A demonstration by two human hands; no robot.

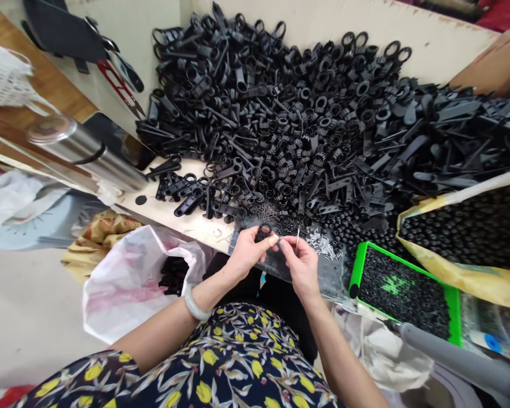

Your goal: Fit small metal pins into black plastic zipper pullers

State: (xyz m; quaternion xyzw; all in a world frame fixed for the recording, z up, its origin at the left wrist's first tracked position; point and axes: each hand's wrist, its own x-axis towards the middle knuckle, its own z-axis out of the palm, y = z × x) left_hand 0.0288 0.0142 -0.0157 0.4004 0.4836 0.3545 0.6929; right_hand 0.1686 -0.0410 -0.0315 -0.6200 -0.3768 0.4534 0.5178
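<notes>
My left hand (250,250) is closed around a black plastic ring part (263,230), mostly covered by the fingers. Close beside it, the fingertips of my right hand (301,262) pinch together at the part's near edge. A thin metal pin-like tool (298,237) sticks up from my right fingers; its lower end is hidden. Both hands are above a dark metal plate (280,265) at the table's front edge. Just beyond my right hand lie silver pins (325,245), and tiny dark pieces (267,212) are scattered past my left hand.
A large heap of black plastic parts (255,107) covers the back of the table. To the right are a green tray (453,303) of small black pieces, a yellow-edged bag (463,272) and a grey cylindrical tool (446,351). A steel flask (89,150) and white bag (123,283) are left.
</notes>
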